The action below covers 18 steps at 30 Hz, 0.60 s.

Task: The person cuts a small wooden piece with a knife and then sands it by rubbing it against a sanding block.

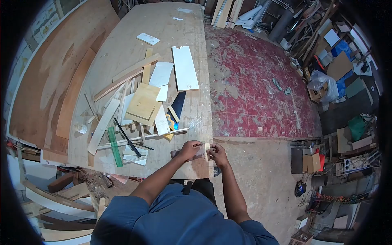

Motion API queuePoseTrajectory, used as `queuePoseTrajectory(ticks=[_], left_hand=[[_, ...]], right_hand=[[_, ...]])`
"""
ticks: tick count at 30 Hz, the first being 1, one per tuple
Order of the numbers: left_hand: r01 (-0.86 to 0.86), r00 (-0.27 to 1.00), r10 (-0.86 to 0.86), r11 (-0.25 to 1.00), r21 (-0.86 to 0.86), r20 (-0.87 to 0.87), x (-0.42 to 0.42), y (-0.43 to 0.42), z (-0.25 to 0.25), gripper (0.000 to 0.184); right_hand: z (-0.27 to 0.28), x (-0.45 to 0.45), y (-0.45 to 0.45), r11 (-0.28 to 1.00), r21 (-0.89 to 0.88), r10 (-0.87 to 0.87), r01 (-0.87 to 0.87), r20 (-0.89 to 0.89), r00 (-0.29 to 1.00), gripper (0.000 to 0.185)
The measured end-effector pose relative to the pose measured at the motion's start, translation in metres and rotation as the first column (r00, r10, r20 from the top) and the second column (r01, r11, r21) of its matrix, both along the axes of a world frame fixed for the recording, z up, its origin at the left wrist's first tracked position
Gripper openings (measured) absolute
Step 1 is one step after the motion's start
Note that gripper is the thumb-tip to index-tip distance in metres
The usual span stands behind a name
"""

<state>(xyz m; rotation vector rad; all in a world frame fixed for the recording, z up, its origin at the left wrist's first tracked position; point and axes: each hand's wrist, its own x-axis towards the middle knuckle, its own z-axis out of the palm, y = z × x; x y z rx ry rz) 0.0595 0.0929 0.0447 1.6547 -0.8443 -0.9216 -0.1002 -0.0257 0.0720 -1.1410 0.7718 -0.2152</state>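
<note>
Plywood workbench (163,26), cluttered with wood offcuts (143,105) and green ruler (114,147); at its near corner our right hand (219,155) pinches a pale strip (207,146), our left hand (190,150) curled, contents unclear.

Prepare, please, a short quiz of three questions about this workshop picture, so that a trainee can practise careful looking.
1. True or false: the small pale strip is between the left hand and the right hand.

2. Multiple choice: which thing lies beside the green strip on the table?
A) a pair of sandals
B) a black tool
C) a cardboard box

3. Fill in the missing word: to the right of the table in the picture, the worn tiled floor is mostly ____.

Key: 1. True. 2. B. 3. Red.
</note>
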Motion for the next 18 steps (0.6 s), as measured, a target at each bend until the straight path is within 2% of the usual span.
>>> queuePoseTrajectory(ticks=[1, 2, 4, 11, 14, 17, 18], left_hand=[[0.016, 0.996, -0.021, 0.998, -0.056, -0.087, 0.000, -0.002, 0.003, 0.025], [0.017, 0.996, -0.022, 0.998, -0.056, -0.084, -0.002, -0.004, 0.006, 0.025], [-0.002, 0.988, -0.024, 0.986, -0.166, -0.153, -0.004, -0.005, 0.014, 0.021], [-0.013, 0.989, -0.017, 0.980, -0.197, -0.149, -0.004, -0.003, 0.036, 0.025], [-0.027, 0.984, -0.010, 0.979, -0.203, -0.180, -0.005, -0.003, 0.029, 0.024], [-0.046, 0.994, 0.024, 0.976, -0.212, -0.105, -0.004, -0.004, 0.025, 0.021], [-0.059, 0.990, 0.030, 0.976, -0.209, -0.140, -0.004, -0.004, 0.025, 0.019]], right_hand=[[0.003, 0.001, 0.002, 1.000, 0.001, -0.001, 0.001, 0.003, 1.000, 0.016], [0.005, 0.003, 0.004, 0.999, 0.035, -0.008, 0.008, 0.022, 1.000, 0.015], [0.006, 0.004, 0.006, 0.998, 0.069, -0.017, 0.013, 0.045, 0.999, 0.015], [0.006, 0.007, 0.010, 0.998, 0.057, -0.044, 0.041, 0.044, 0.998, 0.015], [0.008, 0.008, 0.011, 0.998, 0.047, -0.050, 0.048, 0.041, 0.998, 0.014], [0.008, 0.010, 0.011, 0.998, 0.044, -0.053, 0.051, 0.035, 0.998, 0.014], [0.008, 0.010, 0.011, 0.998, 0.047, -0.050, 0.049, 0.034, 0.998, 0.014]])
